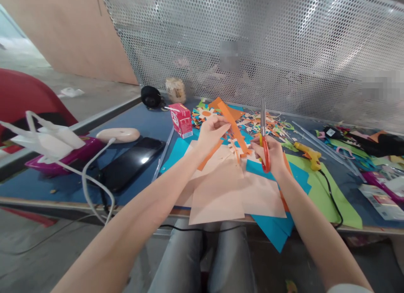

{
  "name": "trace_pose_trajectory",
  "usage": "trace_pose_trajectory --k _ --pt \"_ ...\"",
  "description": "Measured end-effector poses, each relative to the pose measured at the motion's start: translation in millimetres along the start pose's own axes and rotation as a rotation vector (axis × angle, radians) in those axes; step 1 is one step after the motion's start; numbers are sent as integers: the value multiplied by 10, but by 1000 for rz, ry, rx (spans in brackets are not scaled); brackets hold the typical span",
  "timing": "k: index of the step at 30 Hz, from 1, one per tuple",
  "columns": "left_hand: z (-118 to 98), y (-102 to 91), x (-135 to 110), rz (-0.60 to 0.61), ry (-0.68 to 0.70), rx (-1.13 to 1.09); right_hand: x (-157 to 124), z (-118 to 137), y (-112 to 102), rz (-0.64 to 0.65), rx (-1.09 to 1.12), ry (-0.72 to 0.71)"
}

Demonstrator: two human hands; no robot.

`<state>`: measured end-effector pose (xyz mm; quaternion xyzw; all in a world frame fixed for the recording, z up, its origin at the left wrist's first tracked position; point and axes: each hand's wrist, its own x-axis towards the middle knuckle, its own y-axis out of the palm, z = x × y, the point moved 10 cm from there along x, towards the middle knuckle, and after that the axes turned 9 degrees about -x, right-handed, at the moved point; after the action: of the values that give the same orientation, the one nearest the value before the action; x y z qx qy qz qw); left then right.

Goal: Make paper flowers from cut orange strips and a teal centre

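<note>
My left hand [212,132] pinches an orange paper strip [232,125] that slants up and away from me over the table. My right hand [270,155] is closed through the orange handles of a pair of scissors [264,135], blades pointing up and away, just right of the strip. Under both hands lie peach paper sheets [227,188], with blue sheets [274,230] and green paper [331,188] beneath and to the right.
A heap of coloured paper scraps [268,122] lies behind my hands. A yellow glue gun [307,153] with a black cord is at right. A red carton [182,120], black phone [132,162], white charger [50,139] and perforated metal screen [252,45] surround the blue table [139,125].
</note>
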<state>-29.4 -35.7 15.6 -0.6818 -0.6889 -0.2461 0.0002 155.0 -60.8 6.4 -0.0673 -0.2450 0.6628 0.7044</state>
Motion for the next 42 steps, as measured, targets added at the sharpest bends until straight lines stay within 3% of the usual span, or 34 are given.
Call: trace_pose_trajectory --k 4,8,12,16,22,29,36,42 --pt "14 49 -31 24 -42 -55 1 -31 57 48 -6 -18" --pt "-31 67 -34 42 -24 -73 35 -16 34 55 -212 -71" --pt "-73 -38 32 0 53 -59 56 25 38 89 -488 -126" --pt "-111 -164 76 -60 132 -8 30 38 71 134 -578 -127" --pt "-296 -116 40 21 319 104 39 -55 156 220 -649 -106" --pt "-316 15 7 154 370 169 57 -178 240 298 -520 -76" --pt "-404 -14 -73 37 245 103 61 -258 271 344 -429 -10" --pt "-350 -9 -74 27 178 43 3 -290 285 390 -398 94"
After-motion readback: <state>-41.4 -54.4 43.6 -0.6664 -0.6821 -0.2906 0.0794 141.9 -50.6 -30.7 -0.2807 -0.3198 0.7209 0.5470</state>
